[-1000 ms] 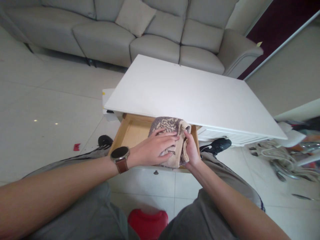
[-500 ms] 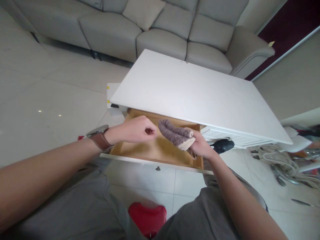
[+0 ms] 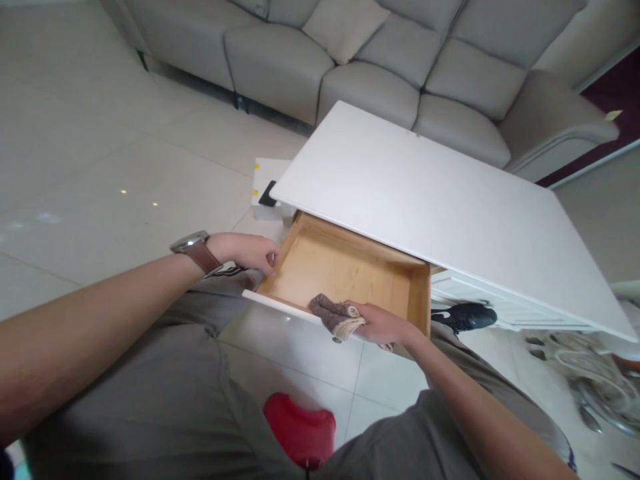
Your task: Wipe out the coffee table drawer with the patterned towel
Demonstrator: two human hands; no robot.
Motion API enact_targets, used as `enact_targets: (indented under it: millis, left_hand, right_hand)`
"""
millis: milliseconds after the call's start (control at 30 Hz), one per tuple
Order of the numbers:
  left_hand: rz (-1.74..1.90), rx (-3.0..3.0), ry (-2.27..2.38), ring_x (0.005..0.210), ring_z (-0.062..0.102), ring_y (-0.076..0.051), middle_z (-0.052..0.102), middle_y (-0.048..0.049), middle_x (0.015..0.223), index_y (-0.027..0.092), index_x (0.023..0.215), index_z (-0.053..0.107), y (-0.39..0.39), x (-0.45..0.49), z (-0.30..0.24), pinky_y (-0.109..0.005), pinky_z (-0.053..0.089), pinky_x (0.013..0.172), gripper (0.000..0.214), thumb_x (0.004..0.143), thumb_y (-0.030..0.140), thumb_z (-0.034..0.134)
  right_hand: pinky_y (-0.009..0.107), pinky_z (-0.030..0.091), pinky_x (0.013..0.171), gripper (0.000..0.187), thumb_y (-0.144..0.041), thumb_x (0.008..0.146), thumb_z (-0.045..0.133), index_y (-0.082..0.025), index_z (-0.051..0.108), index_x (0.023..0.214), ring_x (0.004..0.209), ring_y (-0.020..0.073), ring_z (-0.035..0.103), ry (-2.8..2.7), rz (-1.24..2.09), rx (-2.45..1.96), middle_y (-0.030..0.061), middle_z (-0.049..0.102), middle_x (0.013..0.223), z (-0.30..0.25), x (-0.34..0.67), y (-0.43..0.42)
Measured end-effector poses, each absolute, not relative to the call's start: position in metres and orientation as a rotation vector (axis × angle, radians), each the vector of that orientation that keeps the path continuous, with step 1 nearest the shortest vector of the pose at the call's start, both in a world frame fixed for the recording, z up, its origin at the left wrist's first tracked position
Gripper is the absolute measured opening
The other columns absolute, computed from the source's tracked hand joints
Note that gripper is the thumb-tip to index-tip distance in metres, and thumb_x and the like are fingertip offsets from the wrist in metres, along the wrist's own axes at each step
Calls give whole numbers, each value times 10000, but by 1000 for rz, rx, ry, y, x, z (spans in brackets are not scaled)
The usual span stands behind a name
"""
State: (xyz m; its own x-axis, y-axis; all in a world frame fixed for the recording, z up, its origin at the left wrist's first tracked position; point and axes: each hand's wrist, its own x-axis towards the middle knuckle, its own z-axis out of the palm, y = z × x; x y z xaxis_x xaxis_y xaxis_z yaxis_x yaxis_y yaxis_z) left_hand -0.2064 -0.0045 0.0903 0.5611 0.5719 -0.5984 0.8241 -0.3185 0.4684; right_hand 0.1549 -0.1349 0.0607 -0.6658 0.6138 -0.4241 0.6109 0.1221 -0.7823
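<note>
My right hand (image 3: 383,325) is closed around a folded brown cloth (image 3: 333,313) with a cream edge. The cloth lies over the front panel of a pulled-out wooden drawer (image 3: 345,263), near its middle. Bare light wood shows on the drawer's bottom. At the drawer's left side wall is my left hand (image 3: 253,252), fingers curled in against the wall's edge; its fingertips are partly hidden. A watch with a brown strap (image 3: 200,252) is on my left wrist. The drawer belongs to a white low table (image 3: 430,187).
A grey sofa (image 3: 370,87) with a cushion (image 3: 345,27) stands behind the table. A white box (image 3: 265,173) with a dark flat item is at the table's left. Below are a red object (image 3: 303,430) and a black shoe (image 3: 465,317). Coiled hoses or cables (image 3: 590,367) lie at right.
The cloth in my right hand has moved from above the drawer's inside to its front panel. My left hand has gone from over the drawer to its left wall. The view has shifted.
</note>
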Motion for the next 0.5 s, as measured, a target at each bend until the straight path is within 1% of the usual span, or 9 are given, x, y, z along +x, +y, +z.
enact_targets:
  millis: [67,133,267,367,500]
  left_hand:
    - [-398,2033,1109,778,639,-193,764,-45,884,191,862,692,-5,-208,97,-262,441,672,268,718,417,695]
    - [-371,2038,1099,826,662,-199,785,-68,975,187,936,716,-6,-211,103,-262,459,704,306,777,442,661]
    - [-297,2076,1152,954,693,-217,785,-96,1163,190,1177,725,-8,-218,111,-267,485,812,441,846,460,618]
    - [-296,2092,1223,999,704,-230,780,-107,1207,188,1293,694,-7,-225,112,-280,491,870,500,870,441,606]
    - [-310,2100,1262,1042,709,-246,776,-119,1227,177,1336,677,-5,-234,110,-288,490,894,530,888,450,607]
  right_hand:
    - [381,527,950,351,-355,951,604,-237,648,1280,1076,246,705,-2328,1668,-1224,64,743,1238,58,145,-129]
    - [385,515,985,331,-330,961,577,-225,657,1265,1106,241,691,-2323,1666,-1169,71,726,1273,55,128,-122]
    - [369,499,1003,290,-312,956,572,-223,665,1217,1118,236,682,-2365,1625,-1052,62,727,1254,45,67,-102]
    - [356,492,999,292,-286,935,589,-244,654,1217,1122,235,679,-2450,1476,-1026,44,736,1247,40,11,-88]
    - [369,495,969,324,-232,908,584,-250,664,1222,1082,260,701,-2642,1220,-1095,58,762,1204,40,-29,-76]
